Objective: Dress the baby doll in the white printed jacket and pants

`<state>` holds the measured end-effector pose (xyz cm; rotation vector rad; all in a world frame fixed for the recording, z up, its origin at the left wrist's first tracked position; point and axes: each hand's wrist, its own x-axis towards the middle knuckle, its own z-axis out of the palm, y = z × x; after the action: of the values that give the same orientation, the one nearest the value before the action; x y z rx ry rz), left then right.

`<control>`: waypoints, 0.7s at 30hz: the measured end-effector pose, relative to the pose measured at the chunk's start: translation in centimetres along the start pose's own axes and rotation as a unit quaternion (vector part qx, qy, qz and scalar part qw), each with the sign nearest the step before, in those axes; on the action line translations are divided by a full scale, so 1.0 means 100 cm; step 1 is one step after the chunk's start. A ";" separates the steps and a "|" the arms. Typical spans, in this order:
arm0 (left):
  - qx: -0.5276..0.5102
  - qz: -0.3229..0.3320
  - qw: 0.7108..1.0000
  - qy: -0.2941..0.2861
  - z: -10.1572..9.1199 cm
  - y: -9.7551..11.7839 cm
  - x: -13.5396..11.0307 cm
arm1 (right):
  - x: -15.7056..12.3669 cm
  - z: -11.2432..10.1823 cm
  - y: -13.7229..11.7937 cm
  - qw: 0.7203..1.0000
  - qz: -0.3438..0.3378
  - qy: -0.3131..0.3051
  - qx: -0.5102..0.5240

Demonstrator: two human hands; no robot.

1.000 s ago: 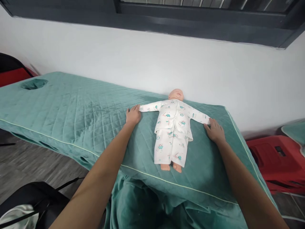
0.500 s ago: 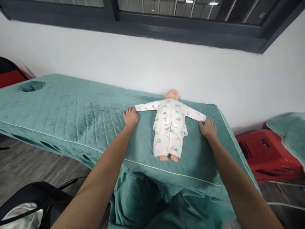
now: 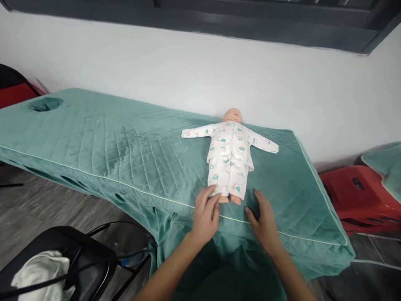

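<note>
the doll (image 3: 231, 144) lay face up on the green bed (image 3: 140, 146), its long axis running from its head near the wall (image 3: 188, 71) to feet just ahead of the hands. the left hand (image 3: 205, 217) was nearer, fingers loosely parted over a trouser leg (image 3: 216, 173), contact unclear; the right hand (image 3: 266, 223), fingers spread and empty, sat apart.

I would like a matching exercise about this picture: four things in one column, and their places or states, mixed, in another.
Things:
1. doll
2. left hand
3. right hand
4. black chair

Places or states:
A. beside the feet of the doll, thumb and fingers apart
B. bears a crumpled pale cloth
C. lies face up, both sleeves spread
D. fingertips overlap a trouser leg in this view

Pairs: 1-C, 2-D, 3-A, 4-B
</note>
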<state>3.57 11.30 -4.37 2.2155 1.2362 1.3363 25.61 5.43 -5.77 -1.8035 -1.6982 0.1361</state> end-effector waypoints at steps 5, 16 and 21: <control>0.066 0.041 0.996 -0.051 0.011 0.028 0.005 | 0.010 0.008 -0.026 0.998 0.029 0.007 0.048; 0.180 0.023 0.980 -0.077 0.022 0.020 0.036 | 0.032 0.017 -0.043 0.997 0.051 0.007 0.057; 0.187 0.045 0.977 -0.087 0.018 0.019 0.038 | 0.032 0.015 -0.040 0.993 0.058 0.001 0.098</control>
<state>6.84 13.53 -1.95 2.6063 1.4311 0.9711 21.92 8.76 -3.75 -1.7534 -1.5206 0.3392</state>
